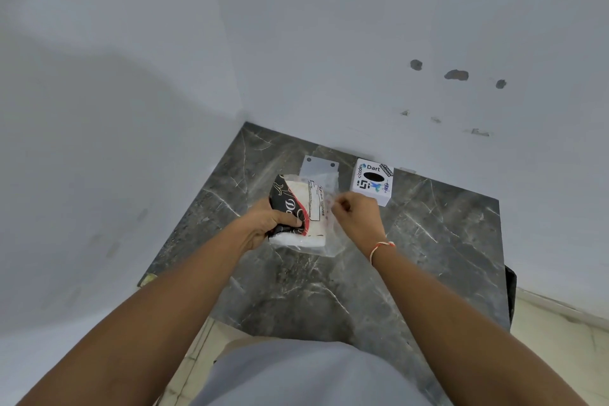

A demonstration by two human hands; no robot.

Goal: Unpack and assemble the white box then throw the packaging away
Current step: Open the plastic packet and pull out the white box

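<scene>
Dark veined marble countertop meets pale grey walls (chipped). Left hand clamps the plastic-wrapped packet; right hand pinches its clear wrapper.

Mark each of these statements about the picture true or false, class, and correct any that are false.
1. The left hand grips a packet with a black, red and white wrapper. True.
2. The white box with stickers lies on the floor. False: it stands on the dark marble counter, near the wall.
3. The right hand pinches clear plastic packaging beside the packet. True.
4. The right wrist is bare. False: it wears a thin orange and white thread band.
5. A flat pale piece with two dark holes lies on the counter left of the white box. True.
</scene>
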